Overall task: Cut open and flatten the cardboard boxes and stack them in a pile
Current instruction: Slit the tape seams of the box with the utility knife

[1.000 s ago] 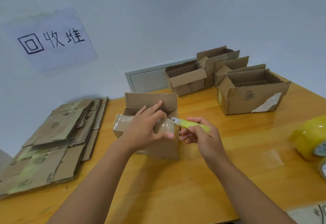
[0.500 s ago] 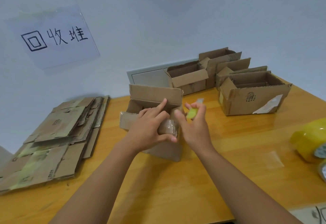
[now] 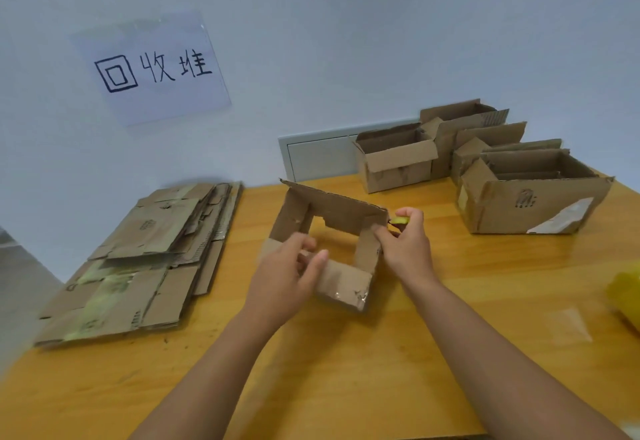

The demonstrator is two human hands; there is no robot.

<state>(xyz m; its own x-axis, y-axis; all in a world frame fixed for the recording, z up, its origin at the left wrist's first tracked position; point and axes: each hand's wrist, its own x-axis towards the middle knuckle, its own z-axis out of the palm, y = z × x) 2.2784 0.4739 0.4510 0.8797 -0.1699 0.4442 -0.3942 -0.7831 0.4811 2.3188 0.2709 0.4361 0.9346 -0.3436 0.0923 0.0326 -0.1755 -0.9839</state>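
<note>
A wooden worktop [image 3: 346,370] meets a pale blue-grey wall [image 3: 381,23] bearing a handwritten paper sign [image 3: 156,68] and a white recessed panel [image 3: 318,155], under even light

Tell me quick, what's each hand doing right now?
Left hand: grips the near wall of the opened cardboard box.
Right hand: holds a yellow-green cutter and pinches the box's right wall.

Head camera looks forward and down (close) over table [image 3: 346,353]

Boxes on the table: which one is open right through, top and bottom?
The box between the hands: tabletop shows through it. The upright boxes by the wall keep their bottoms.
</note>
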